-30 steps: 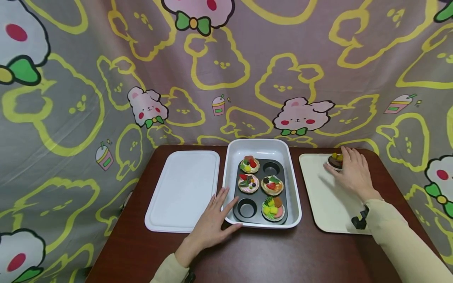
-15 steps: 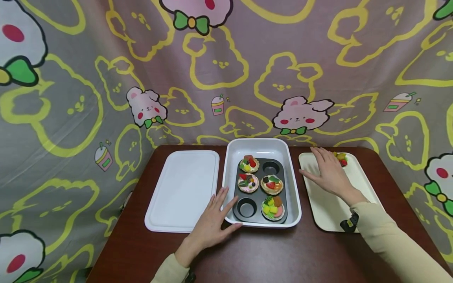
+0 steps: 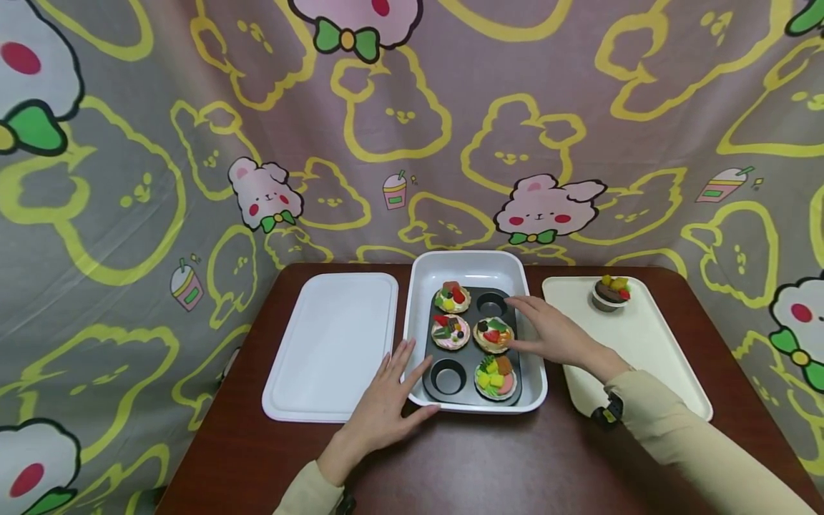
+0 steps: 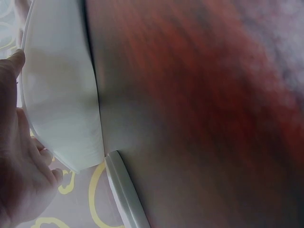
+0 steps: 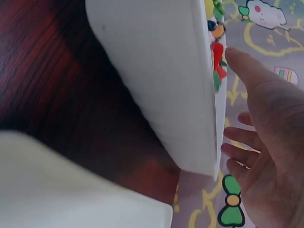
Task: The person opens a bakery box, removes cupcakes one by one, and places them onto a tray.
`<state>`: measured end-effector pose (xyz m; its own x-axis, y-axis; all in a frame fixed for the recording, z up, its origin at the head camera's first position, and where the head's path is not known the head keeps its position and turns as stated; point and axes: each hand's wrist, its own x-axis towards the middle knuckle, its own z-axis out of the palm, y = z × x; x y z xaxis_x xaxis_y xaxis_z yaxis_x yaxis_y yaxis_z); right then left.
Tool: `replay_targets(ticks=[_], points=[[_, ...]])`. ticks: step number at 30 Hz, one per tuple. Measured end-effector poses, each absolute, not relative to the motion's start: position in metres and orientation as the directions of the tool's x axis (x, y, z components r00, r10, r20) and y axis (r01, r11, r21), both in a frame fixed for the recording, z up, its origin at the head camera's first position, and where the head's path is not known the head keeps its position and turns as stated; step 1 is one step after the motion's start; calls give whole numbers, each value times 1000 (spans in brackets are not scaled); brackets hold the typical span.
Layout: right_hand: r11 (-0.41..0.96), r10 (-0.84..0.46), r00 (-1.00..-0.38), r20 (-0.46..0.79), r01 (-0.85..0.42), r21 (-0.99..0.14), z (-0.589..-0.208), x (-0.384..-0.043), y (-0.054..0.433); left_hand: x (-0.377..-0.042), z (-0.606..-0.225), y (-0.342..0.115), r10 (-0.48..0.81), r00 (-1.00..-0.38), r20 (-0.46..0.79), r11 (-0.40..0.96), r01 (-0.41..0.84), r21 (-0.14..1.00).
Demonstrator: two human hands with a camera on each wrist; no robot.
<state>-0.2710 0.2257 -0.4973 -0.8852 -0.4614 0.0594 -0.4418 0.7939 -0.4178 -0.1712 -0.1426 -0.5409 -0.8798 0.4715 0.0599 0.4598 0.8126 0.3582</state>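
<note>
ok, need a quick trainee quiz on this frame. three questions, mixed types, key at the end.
1. Count: how many tarts sit in the muffin tin?
2. True or false: the left hand is at the near left corner of the deep white pan.
3. Short answer: what does the brown-topped cupcake stand on?

Key:
1. Four; the other two of the six cups are empty.
2. True.
3. The cream tray, near its far edge.
</note>
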Motion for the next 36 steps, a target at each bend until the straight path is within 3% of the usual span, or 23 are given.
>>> replay_targets(ticks=[8, 19, 30, 36], points=[[782, -482, -876, 7, -434, -447, -506, -276, 211, -170, -541, -143, 490, -866, 97, 800, 491, 346], [765, -517, -856, -11, -456, -454, -514, -287, 201, -171, -543, -142, 478, -877, 48, 813, 462, 355], [724, -552, -833, 39, -501, -474, -519, -298, 198, -171, -543, -142, 489, -866, 102, 805, 493, 331], [714, -562, -821, 104, -544, -441, -535, -308, 202, -172, -542, -143, 477, -876, 68, 818, 471, 329]])
